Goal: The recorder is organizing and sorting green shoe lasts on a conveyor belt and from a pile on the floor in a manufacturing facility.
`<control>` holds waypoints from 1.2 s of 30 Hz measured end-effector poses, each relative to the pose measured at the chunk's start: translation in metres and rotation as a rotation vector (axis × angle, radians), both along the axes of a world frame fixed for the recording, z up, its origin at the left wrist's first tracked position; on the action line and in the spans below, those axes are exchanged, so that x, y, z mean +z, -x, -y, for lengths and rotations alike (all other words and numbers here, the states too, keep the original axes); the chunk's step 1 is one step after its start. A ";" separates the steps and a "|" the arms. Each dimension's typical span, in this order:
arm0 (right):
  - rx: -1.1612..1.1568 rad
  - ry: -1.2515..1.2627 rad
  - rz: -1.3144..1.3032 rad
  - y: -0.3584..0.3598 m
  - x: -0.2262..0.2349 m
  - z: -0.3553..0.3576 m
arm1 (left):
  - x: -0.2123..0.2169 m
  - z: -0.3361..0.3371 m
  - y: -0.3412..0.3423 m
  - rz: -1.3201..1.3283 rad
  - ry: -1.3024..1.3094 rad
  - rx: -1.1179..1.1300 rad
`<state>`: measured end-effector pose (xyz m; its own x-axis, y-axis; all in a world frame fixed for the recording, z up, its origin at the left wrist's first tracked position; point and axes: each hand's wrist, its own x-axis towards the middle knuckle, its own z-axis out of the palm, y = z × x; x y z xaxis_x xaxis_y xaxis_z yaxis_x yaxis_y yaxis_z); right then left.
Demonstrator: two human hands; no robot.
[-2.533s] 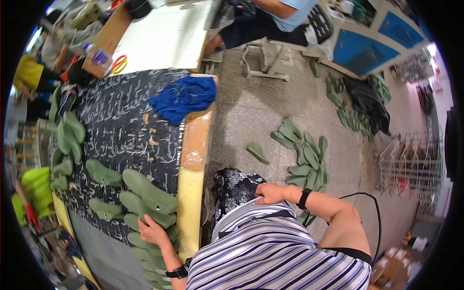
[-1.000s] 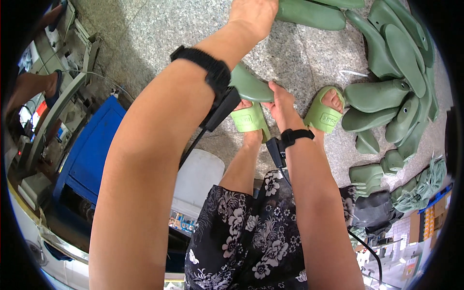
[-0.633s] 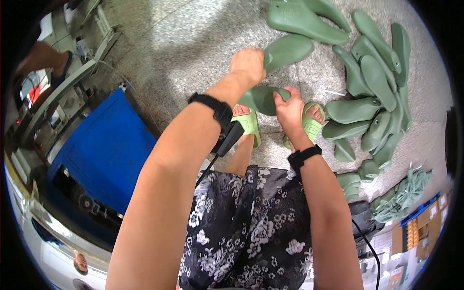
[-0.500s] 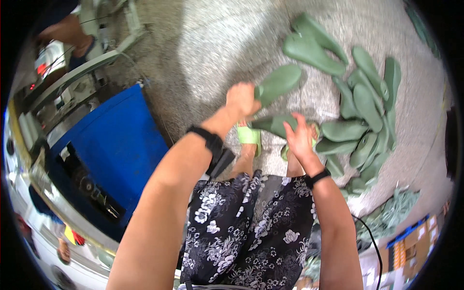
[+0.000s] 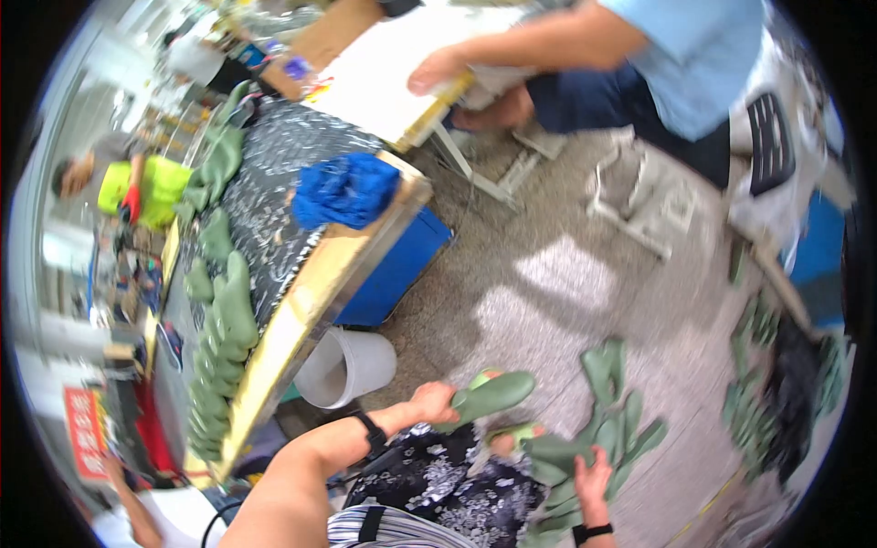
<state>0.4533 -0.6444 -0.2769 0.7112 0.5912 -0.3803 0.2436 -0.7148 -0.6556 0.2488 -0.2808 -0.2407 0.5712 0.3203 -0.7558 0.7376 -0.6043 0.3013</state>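
My left hand (image 5: pixel 432 402) is closed round the narrow end of a green foot-shaped piece (image 5: pixel 498 394), smooth like moulded rubber. Its broad rounded end points away to the right, above my green sandal (image 5: pixel 485 376). Lower and to the right, my right hand (image 5: pixel 594 479) has its fingers round the end of a second green foot-shaped piece (image 5: pixel 554 447), in front of a loose pile of similar pieces (image 5: pixel 610 429) on the floor. Where the second piece meets the pile is partly hidden.
On the left stands a table with a pale edge (image 5: pixel 306 283), bearing a row of green pieces (image 5: pixel 216 365) and a blue bundle (image 5: pixel 347 190). A white bucket (image 5: pixel 370 365) sits by it. Ahead, a person in a light-blue shirt (image 5: pixel 694 64) sits at a white-topped table (image 5: pixel 384 68).
The view has swung up, bringing the table, bucket and seated person into sight. My hands have moved apart, the right one toward the floor pile; each still holds a green piece.
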 end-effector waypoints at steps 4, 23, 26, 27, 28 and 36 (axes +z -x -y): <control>0.207 -0.075 0.222 -0.008 0.064 -0.032 | 0.070 0.005 0.053 0.062 0.007 0.154; 0.526 -0.456 -0.111 0.049 0.319 -0.386 | 0.259 -0.112 0.216 0.720 0.018 1.031; 0.658 -0.563 -0.186 0.061 0.338 -0.481 | 0.260 -0.141 0.231 0.761 -0.115 1.144; 0.700 -0.577 -0.231 0.069 0.344 -0.514 | 0.273 -0.150 0.233 0.757 -0.145 1.191; 0.739 -0.590 -0.269 0.077 0.353 -0.545 | 0.286 -0.159 0.233 0.815 -0.191 1.194; 1.096 -0.556 -0.044 0.197 0.320 -0.736 | 0.263 -0.222 0.225 0.761 -0.662 1.142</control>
